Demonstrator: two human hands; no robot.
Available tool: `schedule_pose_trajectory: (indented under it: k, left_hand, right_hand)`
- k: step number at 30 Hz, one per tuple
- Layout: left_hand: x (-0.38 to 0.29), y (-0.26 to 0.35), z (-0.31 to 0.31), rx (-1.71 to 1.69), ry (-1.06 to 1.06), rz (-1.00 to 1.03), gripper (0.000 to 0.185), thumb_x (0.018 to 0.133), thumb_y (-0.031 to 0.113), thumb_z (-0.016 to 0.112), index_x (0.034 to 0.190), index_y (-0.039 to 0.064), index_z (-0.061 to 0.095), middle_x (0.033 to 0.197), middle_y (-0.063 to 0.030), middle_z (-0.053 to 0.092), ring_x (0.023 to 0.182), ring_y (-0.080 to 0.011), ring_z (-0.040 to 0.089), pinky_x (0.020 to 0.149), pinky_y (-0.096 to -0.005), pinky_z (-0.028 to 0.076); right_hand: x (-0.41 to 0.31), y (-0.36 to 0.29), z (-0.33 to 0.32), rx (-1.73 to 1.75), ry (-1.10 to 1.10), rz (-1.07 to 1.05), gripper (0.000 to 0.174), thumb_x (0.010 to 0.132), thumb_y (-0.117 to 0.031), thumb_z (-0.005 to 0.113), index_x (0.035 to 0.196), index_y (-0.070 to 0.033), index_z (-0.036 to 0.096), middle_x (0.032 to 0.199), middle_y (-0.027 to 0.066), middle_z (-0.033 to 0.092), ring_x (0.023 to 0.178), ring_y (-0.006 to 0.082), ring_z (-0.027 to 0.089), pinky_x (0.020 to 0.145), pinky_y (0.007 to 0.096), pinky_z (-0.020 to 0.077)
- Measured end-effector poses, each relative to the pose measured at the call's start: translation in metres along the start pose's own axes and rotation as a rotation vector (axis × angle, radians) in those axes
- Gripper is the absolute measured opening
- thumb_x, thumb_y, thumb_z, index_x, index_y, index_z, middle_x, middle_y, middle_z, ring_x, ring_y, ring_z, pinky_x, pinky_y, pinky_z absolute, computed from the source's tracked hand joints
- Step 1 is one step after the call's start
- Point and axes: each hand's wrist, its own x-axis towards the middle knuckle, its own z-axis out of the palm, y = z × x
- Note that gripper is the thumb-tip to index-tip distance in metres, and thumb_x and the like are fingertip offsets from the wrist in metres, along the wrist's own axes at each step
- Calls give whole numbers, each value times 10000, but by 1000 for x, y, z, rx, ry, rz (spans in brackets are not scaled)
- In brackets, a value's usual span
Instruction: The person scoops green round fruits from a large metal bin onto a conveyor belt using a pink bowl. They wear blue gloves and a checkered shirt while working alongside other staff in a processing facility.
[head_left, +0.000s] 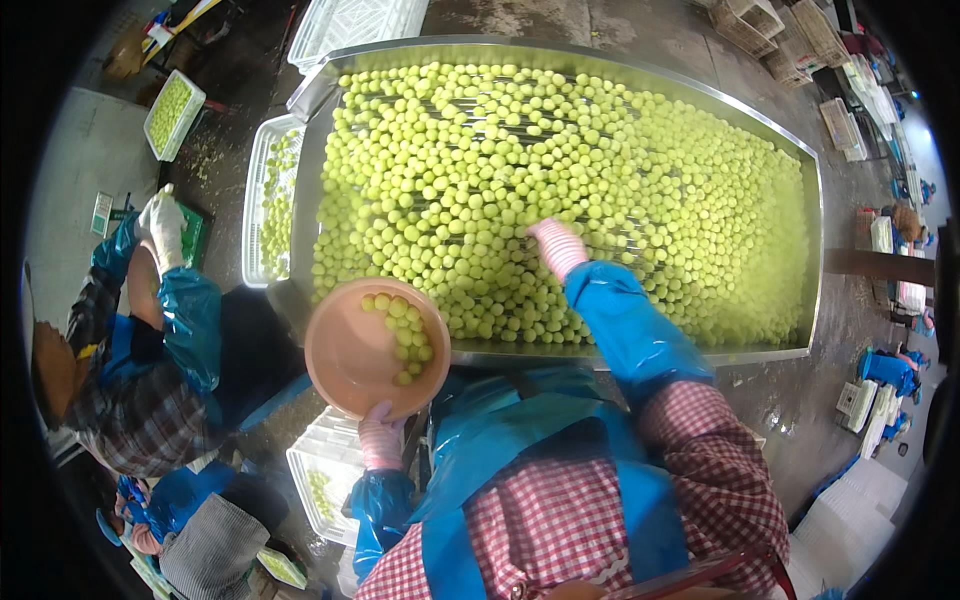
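Round green fruits (480, 195) cover the bars of a large metal sorting table (814, 225) before me. My left hand (382, 439), in a striped glove, grips the near rim of a pinkish plastic basin (345, 352), which lies over the table's near left corner. Several green fruits (409, 337) rest in the basin, along its right side. My right hand (559, 247), in a similar striped glove, reaches down among the fruits near the table's middle. Its fingertips touch the fruits; whether one is between them cannot be told.
A white crate (253, 202) with fruits adjoins the table's left end, and another (326, 480) stands below the basin. A co-worker (150, 375) is close on the left, holding a basin. White crates (352, 30) stand beyond the far left corner. A metal rim borders the table.
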Motion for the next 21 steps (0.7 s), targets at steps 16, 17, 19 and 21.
schedule_pose_trajectory:
  k: [16,17,19,21]
  left_hand:
    - [-11,-23,0,-101,20,-1,357,935,67,663,1268,-54,622,1291,-155,630,1180,-305,631,984,-449,557]
    - [-12,-24,0,-104,24,14,350,940,64,657,1266,-55,622,1290,-154,630,1180,-304,630,983,-448,556]
    - [-25,6,17,-348,112,-116,332,954,72,647,1258,-61,624,1282,-151,629,1189,-300,622,972,-440,557]
    - [-34,-2,-1,-302,145,-57,336,954,82,648,1256,-63,623,1271,-145,629,1175,-297,621,963,-441,555]
  right_hand:
    - [-161,-7,-42,-607,163,89,894,945,-546,658,1665,-249,219,1720,230,111,1539,498,215,1212,584,302]
    - [-166,16,-32,-665,125,214,907,942,-550,656,1669,-254,201,1719,242,84,1525,536,206,1200,618,299]
    - [-171,58,2,-911,30,319,939,940,-559,650,1677,-264,148,1711,272,29,1498,614,169,1159,677,328]
    - [-188,-18,18,-857,-324,262,835,946,-499,651,1637,-217,275,1588,265,380,1419,484,432,1119,583,431]
